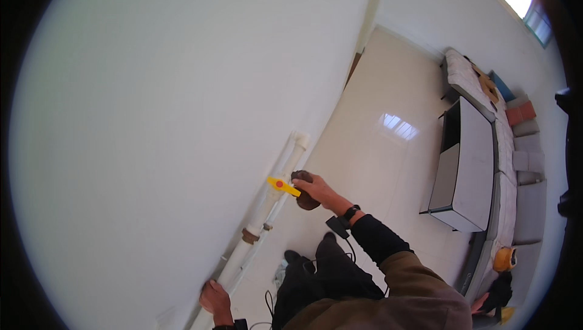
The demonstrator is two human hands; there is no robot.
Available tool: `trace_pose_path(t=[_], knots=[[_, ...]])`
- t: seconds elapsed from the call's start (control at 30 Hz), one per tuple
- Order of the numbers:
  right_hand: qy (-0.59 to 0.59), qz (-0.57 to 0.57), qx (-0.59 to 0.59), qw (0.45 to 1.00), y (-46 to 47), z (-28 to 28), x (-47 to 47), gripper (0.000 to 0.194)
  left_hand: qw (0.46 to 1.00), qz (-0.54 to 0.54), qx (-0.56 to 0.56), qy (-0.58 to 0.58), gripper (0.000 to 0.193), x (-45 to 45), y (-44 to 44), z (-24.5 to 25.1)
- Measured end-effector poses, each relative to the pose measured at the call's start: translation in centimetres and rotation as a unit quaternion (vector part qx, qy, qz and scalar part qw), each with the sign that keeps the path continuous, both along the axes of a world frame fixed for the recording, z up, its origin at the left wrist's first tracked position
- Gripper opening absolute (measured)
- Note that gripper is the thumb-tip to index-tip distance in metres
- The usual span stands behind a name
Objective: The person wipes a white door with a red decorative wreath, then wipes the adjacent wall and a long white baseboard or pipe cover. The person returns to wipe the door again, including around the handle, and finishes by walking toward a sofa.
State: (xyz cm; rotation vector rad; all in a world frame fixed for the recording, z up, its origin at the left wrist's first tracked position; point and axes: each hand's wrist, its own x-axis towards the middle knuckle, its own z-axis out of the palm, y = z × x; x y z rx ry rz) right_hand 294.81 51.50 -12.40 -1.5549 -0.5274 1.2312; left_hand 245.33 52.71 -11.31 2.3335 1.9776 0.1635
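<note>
A white plastic pipe (237,257) runs along the wall, with a brown fitting (250,235) partway and a white elbow (301,139) at its far end. Near that end sits a valve with a yellow handle (288,187) and a red centre, turned across the pipe. My right hand (314,188) grips a dark brown roundish object (307,200) beside the valve; its exact kind is unclear. My left hand (214,297) is closed around the pipe near the bottom of the view, its fingers partly hidden.
My legs and dark shoes (293,255) are below, with black cables (268,303) and a crumpled pale cloth or bag (279,273) beside them. A low table (473,166) and a long grey sofa (528,211) stand to the right. A person's hand shows at lower right.
</note>
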Motion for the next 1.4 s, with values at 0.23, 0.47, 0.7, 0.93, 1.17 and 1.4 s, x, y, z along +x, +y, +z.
trace_pose_path(t=[0.23,0.47,0.7,0.93,1.17,1.4], knots=[[0.011,-0.047,-0.056,0.997,-6.5,-2.8,8.1,0.047,0.996,-0.048,0.071,-0.038,0.014,3.5,-1.1,3.1],[0.059,-0.159,-0.089,0.981,-14.8,-3.1,19.1,0.033,0.958,-0.222,0.126,-0.132,0.03,20.7,1.6,7.1],[0.06,-0.239,-0.112,0.963,-23.4,-3.9,26.2,0.033,0.962,-0.272,0.028,-0.008,0.044,39.9,8.3,5.6],[0.085,-0.329,-0.145,0.929,-32.3,-6.9,28.9,0.033,0.975,-0.136,-0.173,-0.015,0.04,44.9,10.7,0.8],[0.094,-0.372,-0.186,0.904,-35.4,-9.6,30.9,0.039,0.976,-0.131,-0.175,0.004,0.041,44.0,10.5,0.6],[0.102,-0.364,-0.148,0.914,-34.0,-9.0,34.8,0.035,0.976,-0.134,-0.169,0.005,0.041,43.5,9.6,0.6]])
